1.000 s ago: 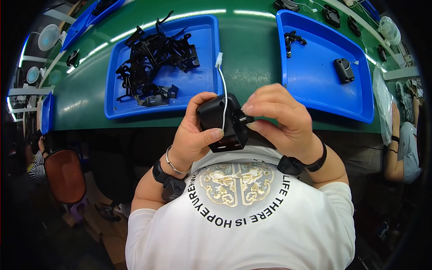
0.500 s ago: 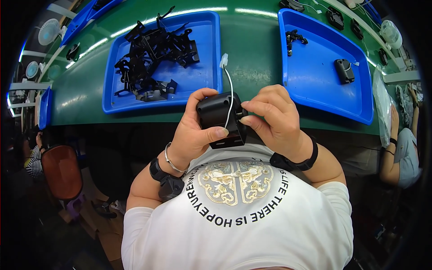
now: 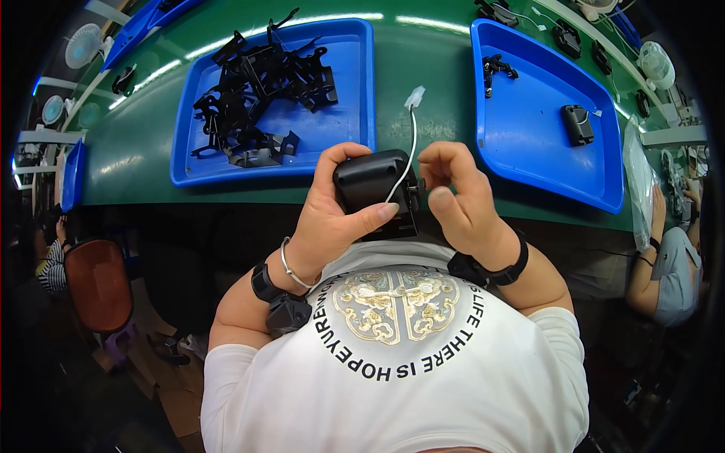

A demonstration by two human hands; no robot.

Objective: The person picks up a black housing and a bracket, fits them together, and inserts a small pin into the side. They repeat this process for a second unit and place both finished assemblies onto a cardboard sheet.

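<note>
My left hand point(image 3: 332, 208) is closed round a black plastic housing point(image 3: 368, 180) with rounded edges, its thumb across the front near a white cable. The cable point(image 3: 412, 143) rises from the housing and ends in a white plug point(image 3: 414, 97) above it. A black bracket point(image 3: 404, 225) sits against the housing's lower right side, partly hidden by the thumb. Just right of a small dark knob on that side, my right hand point(image 3: 464, 192) is curled with thumb and forefinger apart, and nothing shows between them.
On the green table point(image 3: 430, 68), a blue tray point(image 3: 181, 151) at left holds a heap of black brackets point(image 3: 260, 83). Another blue tray point(image 3: 551, 177) at right holds small black parts point(image 3: 497, 69) and a similar housing point(image 3: 577, 124). A co-worker's arm point(image 3: 649, 264) shows at far right.
My right thumb and forefinger have come apart from the knob at the housing's right side. The cable's plug has swung to the right, and the housing has tilted slightly.
</note>
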